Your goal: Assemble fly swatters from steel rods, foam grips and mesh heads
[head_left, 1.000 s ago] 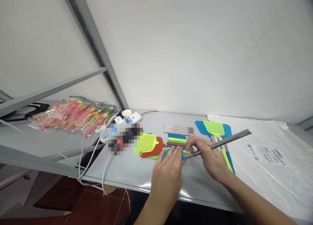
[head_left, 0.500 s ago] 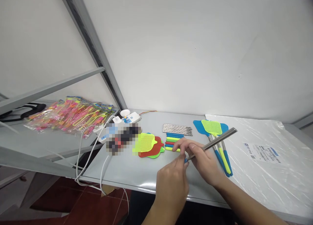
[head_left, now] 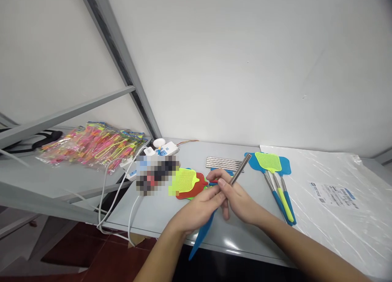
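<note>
Working at a grey tabletop before a white wall, with bagged goods in pink and yellow heaped on the shelf to the left. Gripping a metal rod in the right hand, thumb pressed along it and fingers curled closely round. Slants up and rightward out of that grip, pointing toward three assembled swatters; disappears at the lower end between the hands. Closed narrowly, by the left hand, on a blue flat piece, seen nearly edge-on and hanging down past the table's front edge from beneath the fingers. Cannot tell, behind the fingers, of any join between the two. Just left of the hands, stacked swatter heads; just beyond, a row of loose rods and coloured handles, partly covered by the right hand. Farther right, a labelled plastic sheet.
</note>
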### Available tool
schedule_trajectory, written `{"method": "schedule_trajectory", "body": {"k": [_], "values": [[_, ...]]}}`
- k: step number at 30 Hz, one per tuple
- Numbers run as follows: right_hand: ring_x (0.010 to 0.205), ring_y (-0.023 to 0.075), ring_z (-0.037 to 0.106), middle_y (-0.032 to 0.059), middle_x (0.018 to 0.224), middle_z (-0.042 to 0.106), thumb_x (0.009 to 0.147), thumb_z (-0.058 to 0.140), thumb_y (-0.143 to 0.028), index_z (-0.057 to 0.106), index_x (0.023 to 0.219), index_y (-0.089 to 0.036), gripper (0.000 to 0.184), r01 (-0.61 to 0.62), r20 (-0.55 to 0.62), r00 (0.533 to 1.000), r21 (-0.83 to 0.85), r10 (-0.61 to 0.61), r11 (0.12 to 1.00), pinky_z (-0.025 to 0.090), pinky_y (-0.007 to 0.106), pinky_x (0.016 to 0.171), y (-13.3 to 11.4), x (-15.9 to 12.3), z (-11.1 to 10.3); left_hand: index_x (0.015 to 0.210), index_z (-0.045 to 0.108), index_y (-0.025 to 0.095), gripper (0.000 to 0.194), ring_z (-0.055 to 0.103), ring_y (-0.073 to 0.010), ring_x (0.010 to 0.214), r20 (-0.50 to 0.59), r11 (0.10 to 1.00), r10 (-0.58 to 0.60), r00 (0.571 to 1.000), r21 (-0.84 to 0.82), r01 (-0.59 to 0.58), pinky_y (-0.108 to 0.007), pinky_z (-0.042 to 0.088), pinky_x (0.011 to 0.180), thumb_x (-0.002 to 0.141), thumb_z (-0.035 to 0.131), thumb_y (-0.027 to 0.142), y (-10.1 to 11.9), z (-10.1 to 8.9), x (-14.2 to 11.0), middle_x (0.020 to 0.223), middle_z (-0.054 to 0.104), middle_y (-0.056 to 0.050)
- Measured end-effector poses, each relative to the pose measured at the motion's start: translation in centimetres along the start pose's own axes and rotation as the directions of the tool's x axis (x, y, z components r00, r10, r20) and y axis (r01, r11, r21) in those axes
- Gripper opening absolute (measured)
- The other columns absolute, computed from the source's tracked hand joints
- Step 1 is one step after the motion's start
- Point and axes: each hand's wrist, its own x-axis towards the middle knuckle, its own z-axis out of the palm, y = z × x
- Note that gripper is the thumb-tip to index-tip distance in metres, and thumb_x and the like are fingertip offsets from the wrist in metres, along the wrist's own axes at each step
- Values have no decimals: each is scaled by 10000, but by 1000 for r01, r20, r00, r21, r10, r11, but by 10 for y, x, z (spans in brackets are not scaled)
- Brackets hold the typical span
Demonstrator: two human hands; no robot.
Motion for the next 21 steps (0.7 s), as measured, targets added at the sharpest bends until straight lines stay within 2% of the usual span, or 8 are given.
{"method": "schedule_trajectory", "body": {"k": [2,5,7,10,12,13,17,21], "values": [[719,126,603,44,1098,567,987,342,-499,457,1212,-254,352,73,46,997,-124,-67,990,507,289,664,-1,1,-9,1106,566,161,379,500,-112,536,-8,998,-35,999,-54,34,-240,458,635,997,361,460,-1,2,1,541,508,56],[1010,201,561,61,1096,583,972,439,-425,547,1143,-233,279,178,96,984,-437,-152,881,458,355,883,3,2,-33,1119,498,203,296,380,-98,482,-69,995,-93,993,18,94,-208,336,519,989,384,444,2,3,-10,554,465,85],[986,205,554,55,1031,601,978,440,-358,604,1053,-227,222,183,96,983,-647,-159,740,441,357,871,11,2,-50,1062,492,228,241,420,-110,542,-129,983,-95,987,144,113,-213,322,540,989,382,429,4,0,-21,594,466,79],[919,192,558,52,956,606,989,409,-272,639,986,-221,236,157,96,983,-887,-160,435,417,335,819,31,5,-66,884,473,231,252,448,-126,601,-191,915,-63,980,381,133,-230,301,561,987,379,441,2,-4,-34,631,452,66],[883,184,554,56,935,600,986,422,-256,647,938,-208,235,150,110,982,-949,-156,279,389,327,791,42,7,-69,803,432,226,301,455,-135,598,-213,841,-43,976,519,151,-242,274,553,990,367,453,-5,-4,-38,636,468,57],[864,182,552,57,915,597,986,424,-251,648,902,-201,244,151,117,981,-960,-154,237,373,327,780,47,10,-69,788,419,226,311,465,-140,592,-218,798,-36,975,582,159,-247,260,548,993,360,452,-8,-4,-39,636,488,54],[797,173,544,46,829,587,977,454,-253,649,799,-189,271,185,163,977,-968,-138,168,314,331,745,56,21,-64,804,443,232,284,544,-175,597,-194,577,-9,981,800,163,-262,228,543,1004,362,417,-23,-1,-39,653,584,43],[727,160,541,40,781,592,958,485,-236,660,771,-184,262,207,195,975,-972,-110,108,280,331,719,58,29,-64,823,511,231,286,609,-210,652,-132,397,9,991,910,117,-272,277,566,1007,367,395,-34,-1,-39,733,650,16]]}}
